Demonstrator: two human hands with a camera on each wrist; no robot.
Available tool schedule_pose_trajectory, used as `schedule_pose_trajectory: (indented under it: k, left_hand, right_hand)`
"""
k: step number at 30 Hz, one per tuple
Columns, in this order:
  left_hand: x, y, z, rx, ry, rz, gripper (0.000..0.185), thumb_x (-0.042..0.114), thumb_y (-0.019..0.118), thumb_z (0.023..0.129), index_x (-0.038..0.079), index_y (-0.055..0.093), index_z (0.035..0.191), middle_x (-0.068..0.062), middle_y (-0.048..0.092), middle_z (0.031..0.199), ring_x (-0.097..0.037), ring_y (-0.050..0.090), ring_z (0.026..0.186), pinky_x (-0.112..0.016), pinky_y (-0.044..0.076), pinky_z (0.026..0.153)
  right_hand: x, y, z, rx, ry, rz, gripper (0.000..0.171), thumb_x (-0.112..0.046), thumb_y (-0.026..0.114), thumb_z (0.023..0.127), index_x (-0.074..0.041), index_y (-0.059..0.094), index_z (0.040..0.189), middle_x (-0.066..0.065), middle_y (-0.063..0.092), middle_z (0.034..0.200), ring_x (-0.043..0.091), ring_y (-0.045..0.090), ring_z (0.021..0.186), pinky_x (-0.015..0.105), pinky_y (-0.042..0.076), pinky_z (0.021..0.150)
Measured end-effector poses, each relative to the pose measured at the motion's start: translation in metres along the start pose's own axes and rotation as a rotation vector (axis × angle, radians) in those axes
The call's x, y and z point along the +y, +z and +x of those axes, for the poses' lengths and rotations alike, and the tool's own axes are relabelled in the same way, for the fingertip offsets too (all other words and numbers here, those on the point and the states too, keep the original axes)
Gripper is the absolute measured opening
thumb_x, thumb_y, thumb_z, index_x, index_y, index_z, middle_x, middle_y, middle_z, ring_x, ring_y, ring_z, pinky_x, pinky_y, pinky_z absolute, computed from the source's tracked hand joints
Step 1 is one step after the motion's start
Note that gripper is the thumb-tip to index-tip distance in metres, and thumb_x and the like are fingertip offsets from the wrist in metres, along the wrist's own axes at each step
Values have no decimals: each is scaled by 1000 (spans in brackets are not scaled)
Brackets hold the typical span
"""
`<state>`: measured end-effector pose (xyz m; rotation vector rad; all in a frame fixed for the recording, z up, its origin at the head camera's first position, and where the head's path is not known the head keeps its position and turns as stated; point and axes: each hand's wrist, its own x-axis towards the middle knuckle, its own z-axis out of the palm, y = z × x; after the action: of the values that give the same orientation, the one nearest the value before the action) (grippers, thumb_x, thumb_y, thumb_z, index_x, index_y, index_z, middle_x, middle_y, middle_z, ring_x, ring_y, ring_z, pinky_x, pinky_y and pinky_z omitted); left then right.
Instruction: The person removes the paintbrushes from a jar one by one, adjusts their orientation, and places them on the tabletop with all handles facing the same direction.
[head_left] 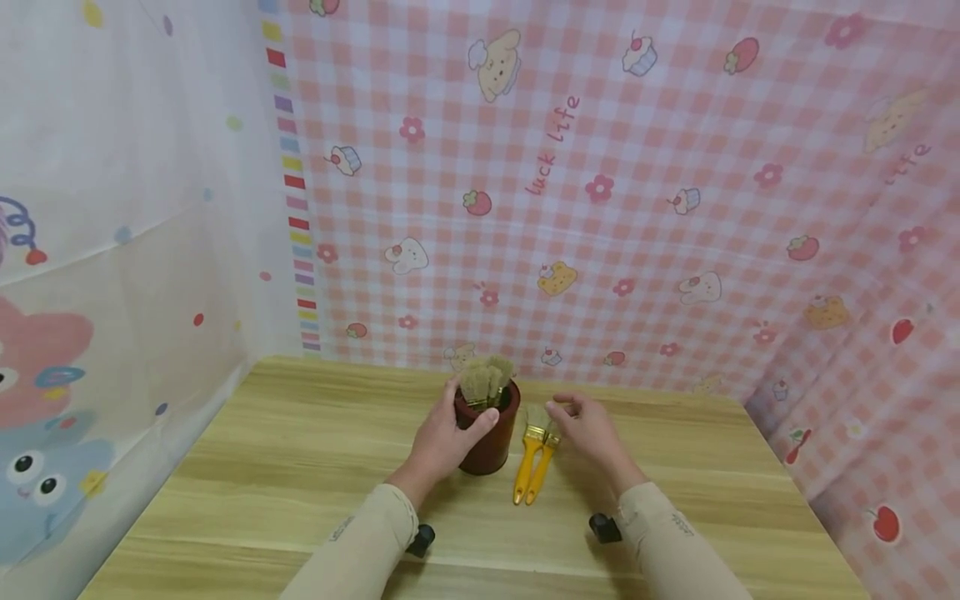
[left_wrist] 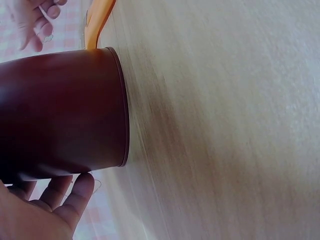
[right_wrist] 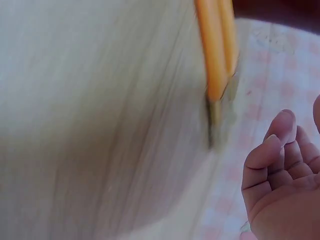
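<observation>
Two orange-handled flat paintbrushes [head_left: 527, 468] lie on the pale wood-grain table [head_left: 300, 475], right of the dark reddish-brown cylindrical cup [head_left: 486, 450] gripped by the left hand [head_left: 442, 433]. The right hand [head_left: 589, 427], loosely curled and holding nothing, is near their far ends. Beyond hangs a pink-and-white checked cloth [head_left: 645, 242].

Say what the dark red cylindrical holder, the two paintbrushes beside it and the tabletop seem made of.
Holder: perhaps satin leatherette or plastic; smooth, with soft highlights.
Paintbrushes: smooth handles, plastic or painted wood, given their even orange; shiny gold ferrules suggest metal.
Tabletop: wood or wood-print laminate, low sheen; streaked grain.
</observation>
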<state>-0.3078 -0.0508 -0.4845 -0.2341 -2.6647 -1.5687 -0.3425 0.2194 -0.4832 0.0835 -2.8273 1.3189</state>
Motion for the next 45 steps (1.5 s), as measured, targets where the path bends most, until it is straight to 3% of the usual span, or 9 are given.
schedule_pose_trajectory:
  k: [6, 11, 17, 27, 33, 37, 42, 45]
  left_hand:
    - [-2, 0, 2, 2, 1, 5, 98, 74, 63, 95, 30, 20, 172, -14, 44, 168, -41, 49, 151, -64, 41, 120]
    - [-3, 1, 3, 8, 9, 14, 97, 74, 64, 96, 30, 21, 171, -15, 48, 166, -40, 52, 148, -64, 43, 119]
    - [-4, 1, 4, 9, 25, 7, 97, 73, 63, 96, 28, 21, 171, -16, 49, 165, -40, 52, 148, -63, 43, 119]
    - [-2, 1, 3, 14, 13, 2, 94, 67, 65, 98, 28, 22, 171, -15, 46, 167, -40, 51, 149, -64, 42, 120]
    - [-3, 1, 2, 12, 22, 0, 95, 71, 65, 96, 29, 23, 171, -15, 48, 165, -39, 52, 148, -63, 43, 119]
    - [-3, 2, 2, 11, 26, -4, 96, 72, 64, 96, 28, 23, 171, -15, 49, 165, -39, 53, 147, -64, 43, 118]
    - [-3, 2, 2, 9, 18, 5, 98, 74, 62, 96, 26, 22, 171, -17, 48, 165, -41, 53, 147, -64, 44, 117]
    - [-3, 2, 2, 8, 10, 11, 99, 75, 61, 96, 26, 21, 171, -18, 46, 166, -42, 52, 147, -65, 44, 117]
  right_hand:
    - [-19, 11, -5, -15, -55, 51, 44, -40, 65, 108, -9, 70, 139, 12, 79, 116, 27, 72, 97, 38, 60, 82]
    - [-29, 18, -9, -35, -99, 68, 40, -42, 66, 107, -14, 74, 134, 6, 79, 117, 23, 72, 96, 34, 59, 79]
    - [-32, 22, -9, -58, -110, 115, 36, -38, 66, 108, -14, 75, 132, 8, 78, 115, 27, 71, 96, 30, 57, 77]
    - [-33, 22, -7, -20, -123, 142, 42, -44, 64, 108, -15, 71, 137, 9, 76, 122, 30, 73, 101, 31, 58, 78]
    - [-41, 19, -12, 18, -143, 170, 42, -42, 68, 106, -15, 70, 138, 8, 73, 118, 20, 68, 90, 28, 54, 71]
    - [-53, 18, -17, 35, -209, 144, 39, -41, 75, 102, -17, 73, 133, 5, 74, 114, 15, 66, 82, 27, 54, 65]
    - [-71, 20, -23, 65, -301, 19, 28, -34, 81, 97, -19, 78, 121, 4, 75, 110, 13, 64, 76, 26, 51, 58]
    - [-81, 20, -26, 52, -320, -37, 26, -30, 80, 98, -18, 78, 122, 3, 76, 113, 13, 64, 78, 27, 51, 58]
